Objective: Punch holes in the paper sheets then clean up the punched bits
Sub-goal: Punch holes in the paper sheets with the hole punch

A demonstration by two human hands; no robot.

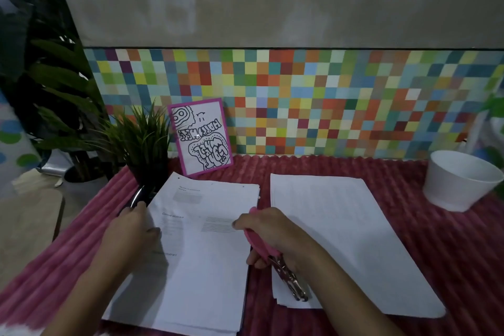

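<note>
Two stacks of white paper lie on the pink ribbed cloth. The left stack (199,262) carries faint printed text and has small holes near its far edge. The right stack (343,229) looks blank. My left hand (131,229) rests on the left edge of the left stack, fingers loosely bent. My right hand (272,232) grips the pink handles of a hole punch (275,259); its metal head points toward me and lies over the near left corner of the right stack.
A white bucket (461,185) stands at the far right. A small potted plant (144,144) and a pink-framed drawing (200,136) stand at the back left against the tiled wall. A shiny metal object (137,195) pokes out beside the left stack.
</note>
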